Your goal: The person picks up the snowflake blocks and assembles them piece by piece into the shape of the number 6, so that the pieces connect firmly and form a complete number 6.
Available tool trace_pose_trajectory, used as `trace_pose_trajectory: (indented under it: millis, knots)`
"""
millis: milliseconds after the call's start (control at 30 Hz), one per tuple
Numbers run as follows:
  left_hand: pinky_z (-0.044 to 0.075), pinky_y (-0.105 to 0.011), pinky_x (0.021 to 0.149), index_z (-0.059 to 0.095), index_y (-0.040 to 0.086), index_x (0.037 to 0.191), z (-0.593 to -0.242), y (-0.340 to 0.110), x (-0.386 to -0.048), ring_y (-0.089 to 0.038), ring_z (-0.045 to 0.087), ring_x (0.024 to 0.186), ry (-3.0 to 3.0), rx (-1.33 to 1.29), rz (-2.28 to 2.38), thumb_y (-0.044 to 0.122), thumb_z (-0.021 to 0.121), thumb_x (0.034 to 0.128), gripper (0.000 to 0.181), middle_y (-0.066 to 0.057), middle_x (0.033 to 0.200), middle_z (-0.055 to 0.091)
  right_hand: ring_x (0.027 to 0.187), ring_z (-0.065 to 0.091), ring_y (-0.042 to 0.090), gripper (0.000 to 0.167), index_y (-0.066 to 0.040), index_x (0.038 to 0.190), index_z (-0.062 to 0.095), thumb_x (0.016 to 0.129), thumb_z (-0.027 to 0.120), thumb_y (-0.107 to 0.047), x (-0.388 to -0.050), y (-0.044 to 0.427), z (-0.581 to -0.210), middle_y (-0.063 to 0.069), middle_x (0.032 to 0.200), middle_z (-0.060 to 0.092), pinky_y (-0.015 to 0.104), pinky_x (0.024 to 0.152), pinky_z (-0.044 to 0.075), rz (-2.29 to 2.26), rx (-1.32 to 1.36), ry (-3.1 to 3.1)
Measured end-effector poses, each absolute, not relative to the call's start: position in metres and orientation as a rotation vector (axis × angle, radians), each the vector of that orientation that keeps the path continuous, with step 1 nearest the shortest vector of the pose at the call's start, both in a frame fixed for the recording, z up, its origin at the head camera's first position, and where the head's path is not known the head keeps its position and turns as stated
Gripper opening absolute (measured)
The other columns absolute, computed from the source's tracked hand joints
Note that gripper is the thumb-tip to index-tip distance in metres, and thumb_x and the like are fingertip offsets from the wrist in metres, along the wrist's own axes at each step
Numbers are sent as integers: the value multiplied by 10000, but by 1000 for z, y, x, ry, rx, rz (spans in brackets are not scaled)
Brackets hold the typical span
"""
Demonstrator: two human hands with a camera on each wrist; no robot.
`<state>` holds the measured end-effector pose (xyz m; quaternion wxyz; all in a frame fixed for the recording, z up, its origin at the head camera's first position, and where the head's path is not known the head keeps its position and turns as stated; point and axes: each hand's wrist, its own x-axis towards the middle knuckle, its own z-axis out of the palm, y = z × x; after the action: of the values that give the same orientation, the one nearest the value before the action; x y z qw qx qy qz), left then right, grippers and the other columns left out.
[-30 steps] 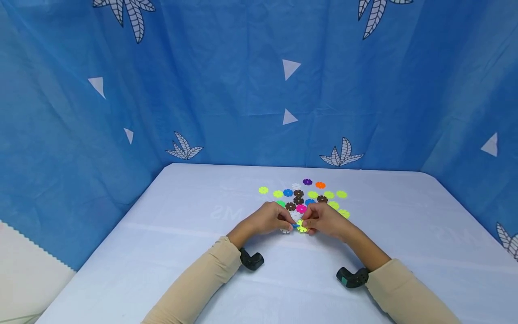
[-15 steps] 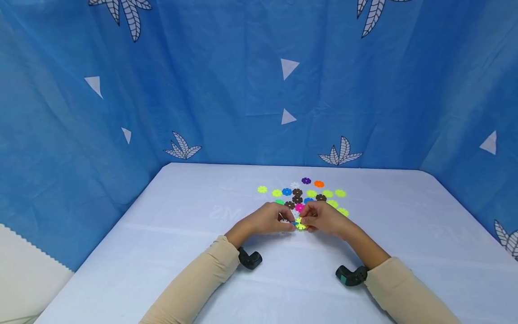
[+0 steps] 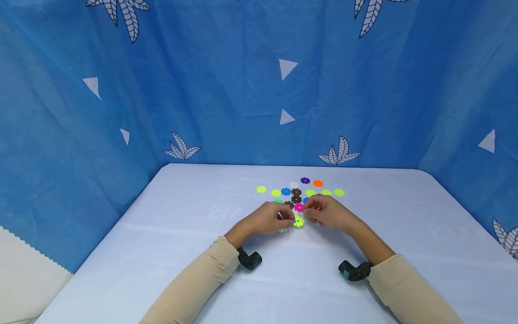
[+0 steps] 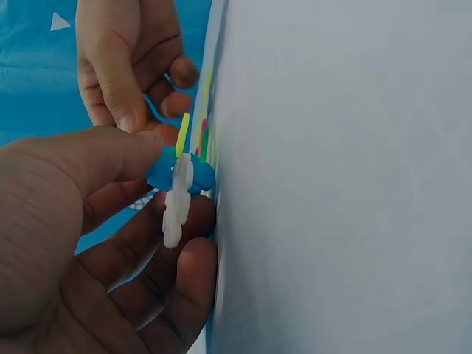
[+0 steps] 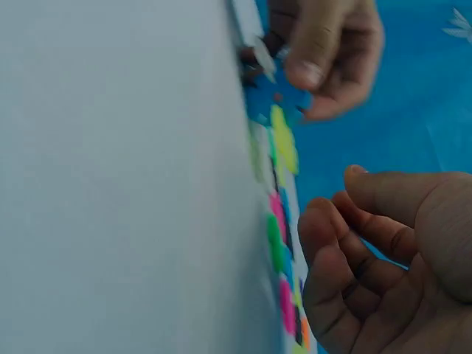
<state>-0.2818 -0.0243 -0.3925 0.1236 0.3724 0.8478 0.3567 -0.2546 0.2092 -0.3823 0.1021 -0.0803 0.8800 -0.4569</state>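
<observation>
My left hand (image 3: 268, 219) pinches a blue flower-shaped interlocking disc (image 4: 203, 175) between thumb and fingers. A white disc (image 4: 177, 206) and a yellow-green disc (image 3: 298, 222) are slotted into the blue one, standing across it. The yellow-green disc points toward my right hand (image 3: 331, 212). That right hand holds nothing; its fingers are loosely bent and apart from the joined discs, as the right wrist view shows. It hovers over the right part of the loose discs, near a pink disc (image 3: 298, 207), and hides some of them.
Several loose discs lie flat on the white-covered table (image 3: 226, 279) beyond my hands, among them a purple disc (image 3: 305, 180), an orange disc (image 3: 318, 183) and a brown disc (image 3: 296, 192). A blue printed curtain (image 3: 243, 90) stands behind the table.
My right hand has let go of the yellow-green disc and moved away to the right and slightly farther from me. My left hand stays in place, holding the joined discs.
</observation>
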Motion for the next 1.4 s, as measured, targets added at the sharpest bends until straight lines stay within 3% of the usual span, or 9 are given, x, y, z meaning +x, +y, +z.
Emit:
trace_pose_trajectory:
  millis: [367, 533, 700, 867, 1200, 1400]
  knots:
    - [493, -243, 691, 711, 175, 1007, -394, -26, -282, -95, 577, 807, 2484, 1047, 1039, 186, 694, 977, 36, 92, 888, 645, 1028, 563, 320, 309, -22, 1231, 632, 974, 677, -187, -261, 270, -363, 152, 1140, 615, 400, 783, 541, -998, -57, 2818]
    - [491, -248, 698, 712, 169, 1021, -394, -28, -281, -100, 579, 815, 2470, 1040, 1050, 182, 676, 989, 50, 87, 893, 648, 946, 546, 307, 343, 23, 1220, 634, 929, 717, -137, -263, 286, -371, 155, 1058, 603, 392, 759, 522, -839, 14, 2831]
    - [506, -246, 695, 710, 144, 1050, -393, -28, -281, -90, 602, 815, 2450, 1027, 1047, 186, 696, 978, 85, 78, 895, 661, 905, 530, 288, 270, 21, 1135, 674, 894, 738, -81, -264, 288, -378, 120, 967, 590, 384, 752, 506, -771, 16, 2842]
    - [507, -238, 709, 685, 115, 1131, -391, -28, -281, -82, 618, 794, 2454, 995, 1042, 196, 744, 945, 211, 70, 871, 672, 905, 535, 291, 170, -7, 1040, 663, 891, 729, -55, -264, 284, -378, 108, 942, 599, 397, 777, 511, -758, 12, 2829]
    - [483, -245, 661, 622, 54, 1308, -390, -30, -281, -90, 613, 740, 2432, 907, 1061, 235, 764, 931, 442, 74, 856, 686, 872, 539, 269, 88, -38, 991, 636, 924, 690, -19, -262, 279, -373, 90, 925, 603, 355, 740, 508, -815, -74, 2840]
    - [446, -238, 603, 678, 60, 1255, -390, -31, -284, -86, 578, 690, 2431, 897, 1042, 248, 756, 937, 378, 71, 854, 689, 840, 558, 238, 98, -66, 1001, 668, 917, 716, -51, -258, 265, -366, 71, 937, 616, 324, 704, 537, -922, -233, 2775]
